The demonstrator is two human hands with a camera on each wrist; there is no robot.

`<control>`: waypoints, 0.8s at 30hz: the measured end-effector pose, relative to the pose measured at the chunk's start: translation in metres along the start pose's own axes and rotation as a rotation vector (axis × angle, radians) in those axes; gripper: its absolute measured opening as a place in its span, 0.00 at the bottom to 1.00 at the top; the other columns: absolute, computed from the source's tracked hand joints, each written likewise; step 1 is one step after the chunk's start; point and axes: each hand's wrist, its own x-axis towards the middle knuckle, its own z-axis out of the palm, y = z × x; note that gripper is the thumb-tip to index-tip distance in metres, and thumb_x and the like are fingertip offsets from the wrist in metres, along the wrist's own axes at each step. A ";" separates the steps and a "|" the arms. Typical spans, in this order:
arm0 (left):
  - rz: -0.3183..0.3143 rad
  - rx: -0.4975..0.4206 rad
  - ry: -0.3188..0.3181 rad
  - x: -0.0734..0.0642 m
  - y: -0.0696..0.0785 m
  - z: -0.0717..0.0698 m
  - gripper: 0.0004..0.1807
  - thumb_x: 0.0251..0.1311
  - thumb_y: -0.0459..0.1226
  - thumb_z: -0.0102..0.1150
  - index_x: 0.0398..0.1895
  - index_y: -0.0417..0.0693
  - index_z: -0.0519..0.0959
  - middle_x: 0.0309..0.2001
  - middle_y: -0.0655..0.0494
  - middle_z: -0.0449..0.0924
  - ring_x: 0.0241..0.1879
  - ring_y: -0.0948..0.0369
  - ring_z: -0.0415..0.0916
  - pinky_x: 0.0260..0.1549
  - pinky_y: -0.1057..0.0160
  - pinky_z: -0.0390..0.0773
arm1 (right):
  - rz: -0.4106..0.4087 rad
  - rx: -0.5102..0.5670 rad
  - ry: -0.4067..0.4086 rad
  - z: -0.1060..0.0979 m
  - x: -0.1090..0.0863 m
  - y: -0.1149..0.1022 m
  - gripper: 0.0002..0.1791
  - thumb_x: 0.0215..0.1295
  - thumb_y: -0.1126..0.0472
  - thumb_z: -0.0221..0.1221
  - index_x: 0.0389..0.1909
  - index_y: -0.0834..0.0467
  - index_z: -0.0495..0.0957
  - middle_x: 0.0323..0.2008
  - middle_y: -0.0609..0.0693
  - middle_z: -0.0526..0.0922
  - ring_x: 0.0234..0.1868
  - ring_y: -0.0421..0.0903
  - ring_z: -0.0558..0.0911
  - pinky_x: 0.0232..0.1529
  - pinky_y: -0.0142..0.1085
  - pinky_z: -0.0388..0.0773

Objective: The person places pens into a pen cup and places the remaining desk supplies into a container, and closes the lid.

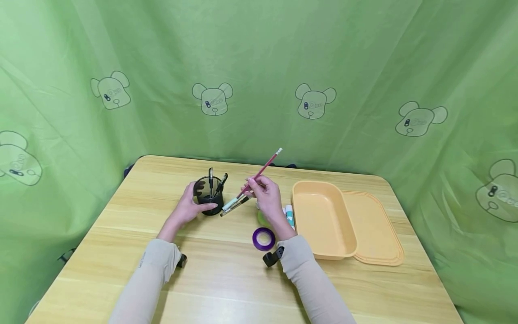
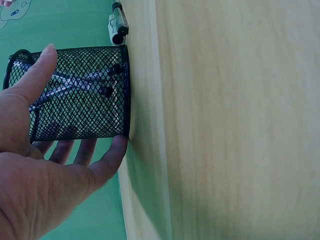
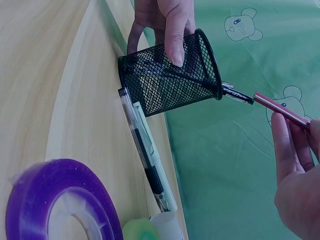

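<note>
My left hand grips a black mesh pen cup from its left side, thumb and fingers around it. The cup stands upright on the table, with two black pens leaning inside. To its right, my right hand pinches a red pencil with a white eraser end up. The pencil slants, its lower end toward the cup; in the right wrist view it is near the tip of a pen sticking out. A clear pen and a pale green-white pen lie side by side against the cup's base.
A purple tape roll lies near my right wrist. Partly behind that arm are a green roll and a white-and-teal glue stick. An orange box stands at right, its lid beside it. A green curtain surrounds the table.
</note>
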 end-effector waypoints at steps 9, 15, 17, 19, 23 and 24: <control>0.011 -0.001 0.011 0.000 0.000 0.003 0.58 0.49 0.45 0.81 0.81 0.50 0.54 0.78 0.42 0.56 0.78 0.42 0.54 0.79 0.37 0.53 | 0.001 0.056 -0.020 0.002 0.000 0.001 0.14 0.73 0.70 0.59 0.54 0.74 0.77 0.39 0.60 0.83 0.36 0.44 0.89 0.45 0.39 0.89; 0.017 0.010 0.033 0.000 0.001 0.007 0.57 0.48 0.44 0.82 0.79 0.48 0.56 0.76 0.41 0.59 0.76 0.42 0.58 0.78 0.39 0.56 | -0.015 0.113 0.003 0.008 0.001 0.002 0.15 0.72 0.74 0.57 0.56 0.78 0.72 0.35 0.51 0.82 0.35 0.45 0.89 0.44 0.40 0.90; 0.020 0.028 0.045 0.001 0.001 0.007 0.57 0.48 0.45 0.82 0.78 0.47 0.57 0.75 0.41 0.60 0.75 0.42 0.59 0.78 0.39 0.57 | -0.014 0.122 0.014 0.012 0.003 0.002 0.15 0.72 0.74 0.58 0.56 0.77 0.73 0.34 0.51 0.81 0.34 0.45 0.89 0.43 0.41 0.90; 0.020 0.048 0.059 0.001 0.002 0.007 0.57 0.48 0.45 0.82 0.78 0.46 0.57 0.75 0.41 0.61 0.75 0.42 0.60 0.77 0.40 0.59 | -0.009 0.127 0.021 0.014 0.004 0.003 0.16 0.72 0.73 0.58 0.56 0.76 0.73 0.34 0.50 0.81 0.34 0.44 0.89 0.43 0.40 0.90; 0.015 0.106 0.079 0.000 0.005 0.005 0.59 0.45 0.48 0.84 0.77 0.44 0.58 0.73 0.40 0.63 0.73 0.42 0.63 0.76 0.40 0.62 | 0.002 0.142 0.028 0.019 0.005 0.003 0.17 0.72 0.73 0.58 0.57 0.76 0.72 0.34 0.51 0.80 0.34 0.44 0.88 0.43 0.40 0.90; 0.019 0.121 0.081 0.000 0.006 0.005 0.60 0.43 0.49 0.84 0.77 0.43 0.58 0.73 0.40 0.64 0.73 0.42 0.63 0.76 0.40 0.62 | 0.005 0.143 0.030 0.019 0.005 0.003 0.16 0.72 0.73 0.58 0.57 0.75 0.73 0.34 0.51 0.80 0.35 0.44 0.88 0.43 0.41 0.90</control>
